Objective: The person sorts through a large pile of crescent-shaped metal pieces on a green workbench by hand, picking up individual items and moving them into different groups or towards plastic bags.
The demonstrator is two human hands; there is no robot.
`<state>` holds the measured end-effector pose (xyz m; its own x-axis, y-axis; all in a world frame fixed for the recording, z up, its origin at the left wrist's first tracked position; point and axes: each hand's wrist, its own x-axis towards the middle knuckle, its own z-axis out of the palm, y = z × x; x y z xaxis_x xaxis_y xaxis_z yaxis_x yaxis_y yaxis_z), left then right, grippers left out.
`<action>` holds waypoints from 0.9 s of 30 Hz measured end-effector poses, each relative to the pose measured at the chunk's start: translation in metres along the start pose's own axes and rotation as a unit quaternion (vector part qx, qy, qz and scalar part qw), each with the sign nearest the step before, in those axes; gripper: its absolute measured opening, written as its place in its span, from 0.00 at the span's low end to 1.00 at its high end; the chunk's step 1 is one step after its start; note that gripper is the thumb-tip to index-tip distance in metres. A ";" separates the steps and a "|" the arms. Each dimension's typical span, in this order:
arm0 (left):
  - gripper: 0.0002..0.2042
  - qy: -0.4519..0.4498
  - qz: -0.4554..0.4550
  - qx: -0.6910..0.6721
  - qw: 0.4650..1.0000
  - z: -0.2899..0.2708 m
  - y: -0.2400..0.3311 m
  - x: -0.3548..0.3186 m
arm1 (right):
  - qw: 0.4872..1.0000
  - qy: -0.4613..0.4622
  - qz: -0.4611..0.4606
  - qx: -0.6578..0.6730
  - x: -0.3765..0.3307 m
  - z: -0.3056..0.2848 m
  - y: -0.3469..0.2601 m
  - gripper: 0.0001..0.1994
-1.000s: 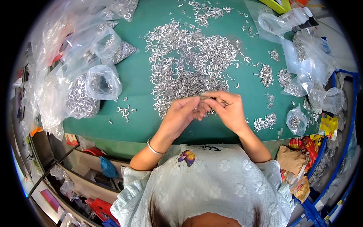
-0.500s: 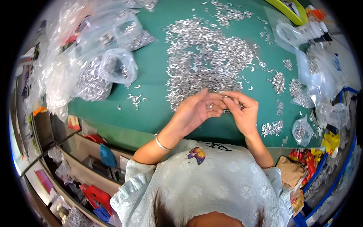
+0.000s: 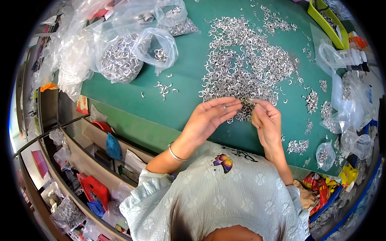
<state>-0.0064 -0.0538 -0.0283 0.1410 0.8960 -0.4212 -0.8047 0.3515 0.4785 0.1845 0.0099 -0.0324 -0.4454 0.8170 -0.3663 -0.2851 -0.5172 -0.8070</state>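
Above the green bench, in the head view, the left hand lay palm-up, its fingers loosely spread and holding nothing. Just beside them, the right hand pinched a small silver ring between its fingertips. Beyond both sets of fingers spread a heap of silver rings; farther left of the fingers lay clear plastic bags of rings.
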 end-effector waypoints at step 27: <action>0.27 -0.044 0.177 0.153 0.971 0.148 0.113 0.237 | 0.996 0.043 -0.040 0.065 0.005 -0.034 -0.027 0.09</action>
<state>0.0215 0.2383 0.0398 -0.0542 0.9903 -0.1280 -0.6047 0.0694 0.7934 0.2192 0.0367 -0.0278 -0.3437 0.8732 -0.3457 -0.4274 -0.4732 -0.7703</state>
